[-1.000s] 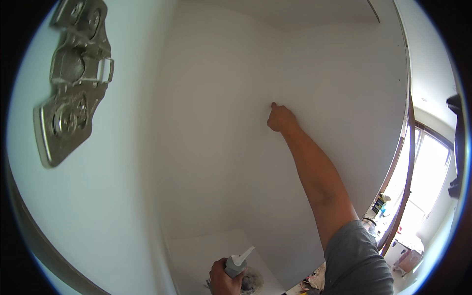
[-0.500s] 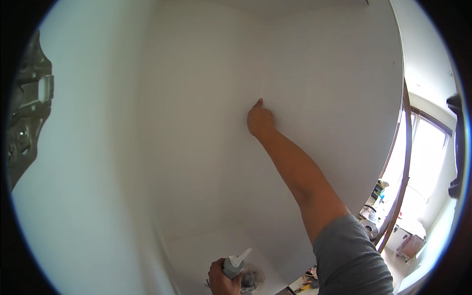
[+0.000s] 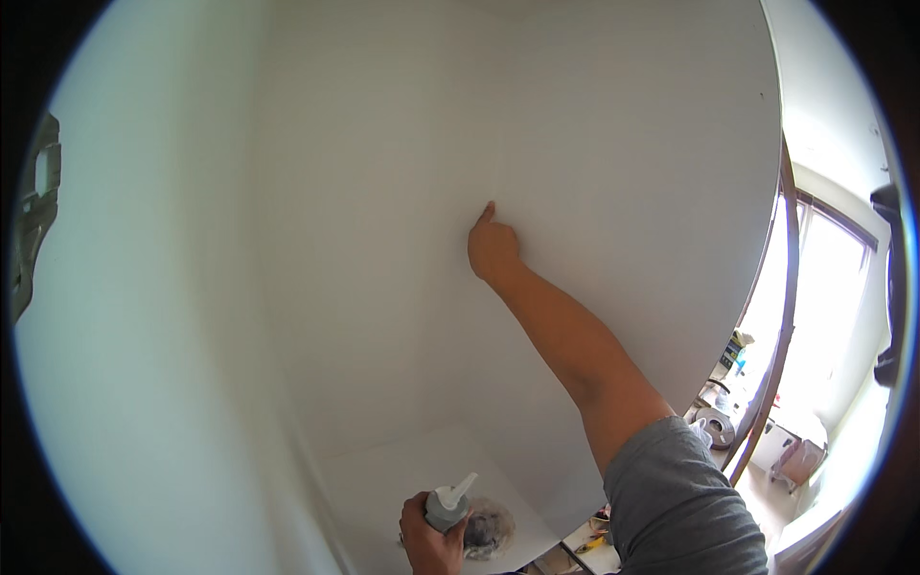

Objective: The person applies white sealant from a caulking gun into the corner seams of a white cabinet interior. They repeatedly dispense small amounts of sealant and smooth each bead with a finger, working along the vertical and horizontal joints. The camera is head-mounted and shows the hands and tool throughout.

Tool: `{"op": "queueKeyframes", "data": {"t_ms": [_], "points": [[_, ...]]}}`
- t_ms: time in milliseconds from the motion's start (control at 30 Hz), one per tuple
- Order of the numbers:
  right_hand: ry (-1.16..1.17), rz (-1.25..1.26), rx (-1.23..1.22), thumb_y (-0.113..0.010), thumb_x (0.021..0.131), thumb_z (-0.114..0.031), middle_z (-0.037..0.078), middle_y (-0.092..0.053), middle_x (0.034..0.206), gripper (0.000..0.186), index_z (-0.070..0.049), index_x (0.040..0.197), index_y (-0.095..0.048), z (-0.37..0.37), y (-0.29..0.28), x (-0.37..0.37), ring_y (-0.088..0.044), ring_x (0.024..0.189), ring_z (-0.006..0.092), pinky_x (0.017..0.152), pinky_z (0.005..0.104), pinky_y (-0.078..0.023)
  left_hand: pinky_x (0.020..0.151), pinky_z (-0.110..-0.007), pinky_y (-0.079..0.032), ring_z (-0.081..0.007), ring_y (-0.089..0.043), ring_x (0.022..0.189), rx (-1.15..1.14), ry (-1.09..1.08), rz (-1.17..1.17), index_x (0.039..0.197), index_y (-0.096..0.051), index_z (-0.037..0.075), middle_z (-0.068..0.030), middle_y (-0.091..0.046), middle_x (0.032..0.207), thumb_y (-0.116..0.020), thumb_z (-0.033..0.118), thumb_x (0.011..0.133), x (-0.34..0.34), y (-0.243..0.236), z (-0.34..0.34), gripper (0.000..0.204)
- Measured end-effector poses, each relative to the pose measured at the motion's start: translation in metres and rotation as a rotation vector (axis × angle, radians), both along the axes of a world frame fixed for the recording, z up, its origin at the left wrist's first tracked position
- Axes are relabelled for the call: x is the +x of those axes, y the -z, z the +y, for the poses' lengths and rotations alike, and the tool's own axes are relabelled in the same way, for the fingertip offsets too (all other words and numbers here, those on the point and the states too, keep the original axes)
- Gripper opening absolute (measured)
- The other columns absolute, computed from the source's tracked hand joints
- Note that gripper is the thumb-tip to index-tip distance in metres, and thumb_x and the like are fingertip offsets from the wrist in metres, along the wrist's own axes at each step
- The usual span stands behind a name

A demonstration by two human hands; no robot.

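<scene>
My right hand [image 3: 494,247] reaches up to the inner corner of a white panelled enclosure [image 3: 364,287]. One finger is stretched upward with its tip on the corner seam, while the other fingers are curled in. Nothing shows in that hand, though its palm side is hidden. Down at the lower middle, my left hand [image 3: 428,539] is wrapped around a grey sealant tube [image 3: 445,517], whose white nozzle slants up to the right. Just right of the tube, a greyish round thing [image 3: 491,530] rests on the white base; I cannot make out its kind.
A dark metal bracket [image 3: 38,211] sits at the far left. Past the right panel's edge stand a roll of tape [image 3: 713,428], a curved brown strip [image 3: 788,287] and a bright window [image 3: 824,297]. Below my right sleeve lies a yellow-handled tool [image 3: 594,543].
My right fingertip has slid a little down the corner seam. The view has shifted, so the left bracket shows less. The left hand still grips the sealant tube.
</scene>
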State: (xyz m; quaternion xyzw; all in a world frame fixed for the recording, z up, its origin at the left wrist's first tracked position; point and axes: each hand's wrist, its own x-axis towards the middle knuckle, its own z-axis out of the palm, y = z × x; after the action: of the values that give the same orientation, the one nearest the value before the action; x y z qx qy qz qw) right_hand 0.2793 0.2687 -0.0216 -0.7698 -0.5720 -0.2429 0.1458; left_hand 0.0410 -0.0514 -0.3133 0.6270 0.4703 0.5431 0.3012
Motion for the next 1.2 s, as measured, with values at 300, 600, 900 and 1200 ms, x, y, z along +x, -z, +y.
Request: {"op": "queueKeyframes", "data": {"t_ms": [300, 600, 900, 1200], "points": [[0.029, -0.022, -0.087, -0.062, 0.097, -0.005, 0.023, -0.071, 0.091, 0.088, 0.015, 0.161, -0.006, 0.004, 0.029, 0.001, -0.072, 0.080, 0.0307, 0.062, 0.0408, -0.059, 0.087, -0.041, -0.052, -0.0319, -0.066, 0.096, 0.078, -0.001, 0.013, 0.123, -0.052, -0.002, -0.0173, -0.064, 0.105, -0.091, 0.018, 0.083, -0.002, -0.001, 0.001, 0.060], [-0.031, -0.047, 0.008, -0.067, 0.091, -0.003, 0.017, -0.068, 0.078, 0.091, 0.022, 0.157, -0.010, 0.007, 0.070, 0.004, -0.068, 0.068, 0.0271, 0.057, 0.0376, -0.055, 0.087, -0.040, -0.052, -0.0310, -0.066, 0.095, 0.033, -0.001, -0.028, 0.124, -0.051, -0.003, -0.0170, -0.065, 0.106, -0.091, 0.017, 0.084, -0.004, -0.005, -0.002, 0.059], [-0.098, -0.201, -0.210, -0.066, 0.091, -0.014, 0.019, -0.073, 0.089, 0.082, 0.016, 0.157, -0.028, -0.014, 0.090, 0.006, -0.073, 0.080, 0.0305, 0.070, 0.0422, -0.059, 0.088, -0.042, -0.053, -0.0329, -0.067, 0.099, 0.011, -0.018, -0.002, 0.123, -0.053, -0.001, -0.0176, -0.066, 0.107, -0.091, 0.016, 0.083, 0.001, 0.001, -0.004, 0.058], [-0.060, -0.094, 0.222, -0.063, 0.091, -0.014, 0.018, -0.076, 0.106, 0.080, 0.006, 0.161, -0.030, -0.047, -0.097, -0.011, -0.076, 0.092, 0.0310, 0.078, 0.0431, -0.061, 0.090, -0.049, -0.052, -0.0427, -0.065, 0.104, 0.008, -0.024, 0.050, 0.126, -0.061, -0.002, -0.0229, -0.067, 0.114, -0.086, 0.021, 0.088, -0.004, -0.004, -0.006, 0.051]]}}
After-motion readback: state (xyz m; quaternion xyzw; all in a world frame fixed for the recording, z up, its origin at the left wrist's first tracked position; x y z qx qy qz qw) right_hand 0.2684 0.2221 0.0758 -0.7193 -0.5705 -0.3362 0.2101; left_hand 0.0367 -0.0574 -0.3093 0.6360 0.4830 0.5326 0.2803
